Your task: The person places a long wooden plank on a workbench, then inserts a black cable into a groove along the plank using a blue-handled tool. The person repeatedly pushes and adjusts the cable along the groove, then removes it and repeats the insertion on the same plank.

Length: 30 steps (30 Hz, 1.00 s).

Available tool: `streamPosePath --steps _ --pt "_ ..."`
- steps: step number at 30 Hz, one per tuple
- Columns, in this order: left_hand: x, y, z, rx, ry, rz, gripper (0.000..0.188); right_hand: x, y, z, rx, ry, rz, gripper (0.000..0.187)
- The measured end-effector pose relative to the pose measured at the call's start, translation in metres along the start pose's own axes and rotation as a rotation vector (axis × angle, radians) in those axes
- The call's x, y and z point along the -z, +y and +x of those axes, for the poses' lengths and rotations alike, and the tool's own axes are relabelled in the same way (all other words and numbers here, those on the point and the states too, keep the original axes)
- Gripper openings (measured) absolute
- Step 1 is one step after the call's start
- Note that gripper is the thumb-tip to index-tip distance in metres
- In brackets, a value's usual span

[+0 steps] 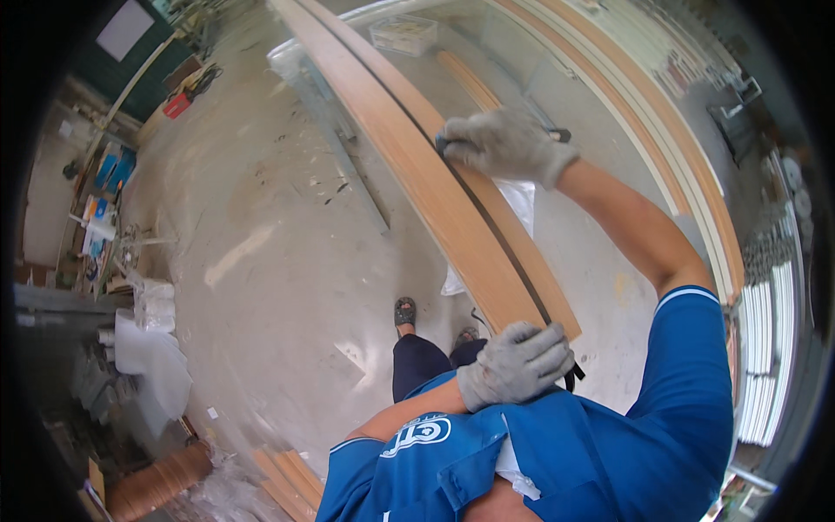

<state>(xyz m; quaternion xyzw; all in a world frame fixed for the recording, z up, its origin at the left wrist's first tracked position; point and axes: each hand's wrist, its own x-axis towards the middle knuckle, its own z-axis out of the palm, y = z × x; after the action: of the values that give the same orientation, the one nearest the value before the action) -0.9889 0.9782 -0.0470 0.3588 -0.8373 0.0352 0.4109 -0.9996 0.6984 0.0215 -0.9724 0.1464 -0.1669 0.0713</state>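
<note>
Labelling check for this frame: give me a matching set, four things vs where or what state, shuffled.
1 left hand
2 right hand
3 dark strip
4 red tool

a on the floor, far left
b gripping the wooden board's near end
c pressing farther up the board
d running along the board's groove

Pairs: 1-b, 2-c, 3-d, 4-a

A dusty concrete floor (261,226) spreads below; white plastic sheeting (152,352) bunches at the left, a brown roll (161,478) lies near it, pale long mouldings (696,174) stack at right
</note>
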Motion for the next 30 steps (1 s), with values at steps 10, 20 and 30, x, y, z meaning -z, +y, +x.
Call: streamPosePath --steps 10,20,30 --pt "0.008 0.003 0.009 0.025 -0.017 0.053 0.028 0.055 -0.096 -0.167 0.017 -0.047 -0.044 0.021" --pt "0.009 0.010 0.010 0.073 0.047 0.149 0.040 0.042 -0.076 -0.143 -0.087 0.125 0.134 0.018" --pt "0.004 0.012 0.008 0.043 0.107 0.250 0.039 0.067 -0.115 -0.241 -0.186 0.006 0.202 0.030"
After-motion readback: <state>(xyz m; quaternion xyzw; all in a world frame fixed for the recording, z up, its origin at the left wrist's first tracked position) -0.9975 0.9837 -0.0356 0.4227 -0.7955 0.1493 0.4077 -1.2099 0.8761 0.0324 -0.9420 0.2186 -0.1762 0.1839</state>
